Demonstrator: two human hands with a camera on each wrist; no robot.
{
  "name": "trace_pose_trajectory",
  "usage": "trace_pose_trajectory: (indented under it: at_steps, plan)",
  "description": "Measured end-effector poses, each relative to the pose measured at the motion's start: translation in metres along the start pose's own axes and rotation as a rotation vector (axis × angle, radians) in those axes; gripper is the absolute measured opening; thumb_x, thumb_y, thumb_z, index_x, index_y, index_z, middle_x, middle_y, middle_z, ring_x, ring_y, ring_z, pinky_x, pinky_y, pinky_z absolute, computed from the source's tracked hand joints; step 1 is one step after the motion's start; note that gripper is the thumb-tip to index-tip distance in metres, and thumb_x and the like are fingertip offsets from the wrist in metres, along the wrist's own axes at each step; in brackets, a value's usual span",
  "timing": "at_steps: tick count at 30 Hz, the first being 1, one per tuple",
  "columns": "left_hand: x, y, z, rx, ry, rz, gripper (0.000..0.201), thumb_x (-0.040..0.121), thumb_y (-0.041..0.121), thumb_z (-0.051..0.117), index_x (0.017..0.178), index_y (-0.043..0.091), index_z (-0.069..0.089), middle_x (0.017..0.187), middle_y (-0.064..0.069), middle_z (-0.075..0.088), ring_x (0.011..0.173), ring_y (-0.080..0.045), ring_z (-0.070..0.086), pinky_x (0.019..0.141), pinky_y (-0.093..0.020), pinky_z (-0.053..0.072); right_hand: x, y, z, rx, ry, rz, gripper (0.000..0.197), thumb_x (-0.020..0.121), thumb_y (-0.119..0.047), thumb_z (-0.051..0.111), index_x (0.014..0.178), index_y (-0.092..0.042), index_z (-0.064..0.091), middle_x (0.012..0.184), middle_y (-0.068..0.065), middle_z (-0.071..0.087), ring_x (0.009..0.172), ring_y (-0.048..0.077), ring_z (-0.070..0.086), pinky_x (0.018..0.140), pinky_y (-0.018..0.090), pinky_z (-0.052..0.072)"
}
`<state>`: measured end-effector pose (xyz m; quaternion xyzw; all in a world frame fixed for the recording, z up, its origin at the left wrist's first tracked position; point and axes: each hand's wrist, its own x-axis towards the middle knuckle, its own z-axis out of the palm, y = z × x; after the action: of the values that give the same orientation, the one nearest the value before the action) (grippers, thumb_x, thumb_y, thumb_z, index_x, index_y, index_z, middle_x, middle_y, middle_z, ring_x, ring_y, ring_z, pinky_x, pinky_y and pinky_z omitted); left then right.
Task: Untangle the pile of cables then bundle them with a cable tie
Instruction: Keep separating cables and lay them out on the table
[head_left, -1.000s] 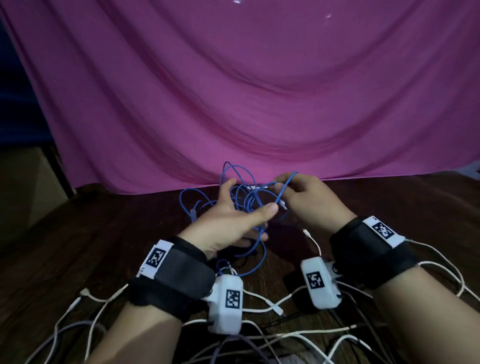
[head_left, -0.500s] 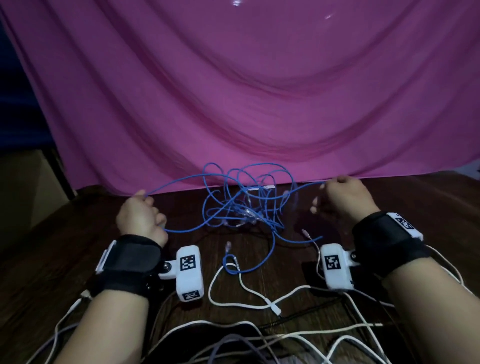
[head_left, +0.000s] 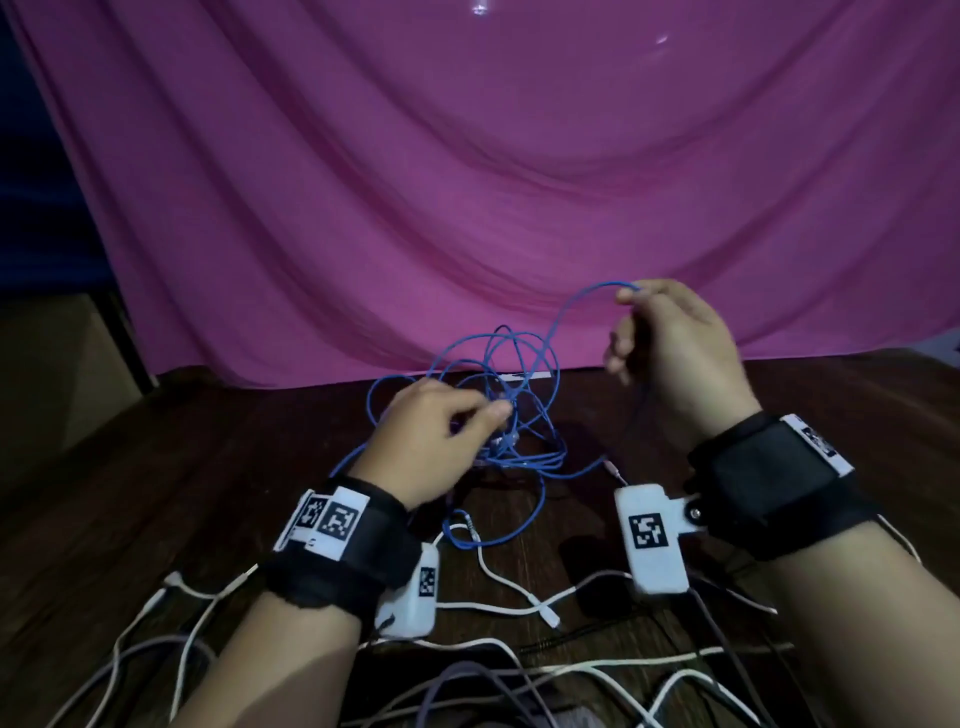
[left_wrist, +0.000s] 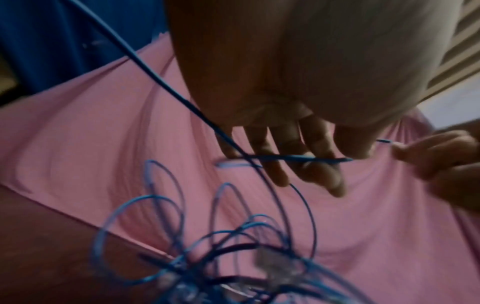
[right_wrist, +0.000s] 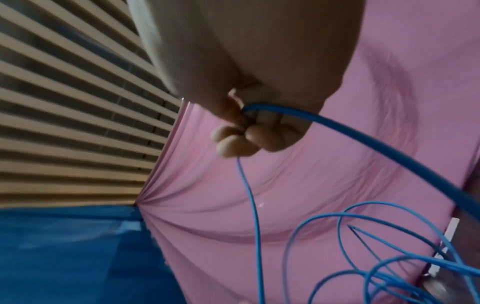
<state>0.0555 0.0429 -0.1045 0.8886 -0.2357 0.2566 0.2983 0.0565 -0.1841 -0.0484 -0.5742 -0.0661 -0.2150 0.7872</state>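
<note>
A tangle of thin blue cable (head_left: 540, 460) lies on the dark wooden table (head_left: 208, 467) in front of a pink cloth. My left hand (head_left: 493, 413) reaches into the tangle from the near left. In the left wrist view its fingers (left_wrist: 319, 181) are straight, and one blue strand (left_wrist: 285, 158) runs across them under the thumb. My right hand (head_left: 631, 296) is raised to the right of the tangle. It pinches a blue strand that arcs down to the pile. In the right wrist view that hand (right_wrist: 241, 139) has its fingers curled round the blue cable (right_wrist: 389, 156).
White cables (head_left: 511, 584) and darker ones sprawl over the near part of the table around both forearms. White camera boxes (head_left: 652, 540) hang at the wrists. The pink cloth (head_left: 467, 182) hangs behind the table. A slatted wall (right_wrist: 64, 102) stands to one side.
The left hand has let go of its strand at the far left and come back to the tangle. The right hand has risen, lifting a strand up and right.
</note>
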Motion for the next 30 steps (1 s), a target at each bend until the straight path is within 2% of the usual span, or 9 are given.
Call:
trace_pose_trajectory:
  at_steps: [3,6,11,13,15,18,23,27,30]
  plan:
    - [-0.003,-0.031,-0.012,-0.045,0.03,-0.097,0.034,0.097,0.047,0.061,0.078,0.022,0.075,0.07,0.001,0.068,0.076,-0.015,0.061,0.081,-0.041,0.049,0.015,-0.004,-0.024,0.146,0.283,0.068,0.023,0.101,-0.005,0.031,0.09,-0.015,0.048,0.044,-0.005,0.052,0.04,0.013,0.053,0.039,0.02,0.032]
    - [-0.002,-0.043,-0.024,-0.057,0.161,-0.137,0.027,0.096,0.04,0.067,0.078,0.021,0.075,0.073,0.007,0.068,0.083,-0.02,0.062,0.087,-0.044,0.049,0.019,0.0,-0.031,0.275,0.305,0.185,0.021,0.104,-0.008,0.029,0.098,-0.014,0.048,0.068,0.002,0.067,0.053,0.012,0.069,0.046,0.02,0.045]
    - [0.01,-0.004,-0.016,-0.051,0.223,-0.045,0.033,0.095,0.044,0.059,0.073,0.021,0.069,0.071,0.007,0.066,0.079,-0.017,0.062,0.119,-0.038,0.027,-0.009,0.009,0.006,-0.098,-0.28,-0.083,0.013,0.108,-0.016,0.047,0.097,-0.022,0.049,0.109,0.01,0.076,0.085,0.015,0.073,0.065,0.029,0.055]
    - [0.011,0.013,-0.008,-0.083,0.2,-0.005,0.036,0.097,0.044,0.056,0.072,0.02,0.064,0.066,0.004,0.063,0.072,-0.017,0.06,0.116,-0.031,0.029,-0.024,0.014,0.016,-0.535,-0.58,-0.268,0.003,0.105,-0.019,0.054,0.107,-0.019,0.056,0.111,0.008,0.072,0.096,0.02,0.067,0.08,0.037,0.054]
    - [0.008,0.019,-0.003,-0.127,0.213,0.009,0.04,0.1,0.043,0.054,0.071,0.017,0.059,0.061,0.002,0.057,0.064,-0.018,0.056,0.096,-0.033,0.047,-0.032,0.02,0.019,-0.877,-0.742,-0.368,0.015,0.104,-0.024,0.056,0.116,-0.016,0.059,0.103,0.001,0.069,0.094,0.019,0.063,0.086,0.038,0.049]
    - [0.004,0.01,-0.003,-0.195,0.117,-0.059,0.043,0.1,0.048,0.056,0.07,0.017,0.058,0.058,-0.001,0.054,0.056,-0.01,0.049,0.063,-0.036,0.044,-0.027,0.016,0.017,-1.039,-0.605,-0.442,0.016,0.104,-0.024,0.054,0.098,-0.017,0.067,0.08,-0.004,0.066,0.077,0.015,0.057,0.073,0.033,0.042]
    - [0.001,-0.023,-0.008,-0.205,0.042,-0.149,0.034,0.1,0.039,0.06,0.076,0.016,0.061,0.066,-0.009,0.064,0.063,-0.021,0.061,0.065,-0.036,0.046,-0.001,0.009,-0.004,-0.643,-0.083,-0.383,0.027,0.106,-0.017,0.048,0.085,-0.011,0.065,0.062,-0.01,0.049,0.058,0.008,0.041,0.058,0.029,0.033]
    - [-0.001,-0.038,-0.008,-0.094,-0.017,-0.151,0.023,0.098,0.037,0.064,0.081,0.021,0.062,0.071,-0.001,0.067,0.068,-0.019,0.062,0.072,-0.041,0.051,-0.006,0.013,0.006,-0.203,-0.013,-0.21,0.028,0.109,-0.015,0.043,0.084,-0.014,0.056,0.064,-0.003,0.043,0.055,0.004,0.035,0.052,0.016,0.029]
    - [-0.004,-0.044,-0.009,0.003,-0.026,-0.177,0.017,0.097,0.037,0.063,0.087,0.024,0.065,0.071,0.004,0.067,0.07,-0.016,0.061,0.075,-0.04,0.053,-0.011,0.008,0.013,-0.042,-0.054,-0.204,0.028,0.109,-0.017,0.042,0.085,-0.014,0.055,0.063,-0.002,0.04,0.053,0.005,0.032,0.05,0.019,0.025]
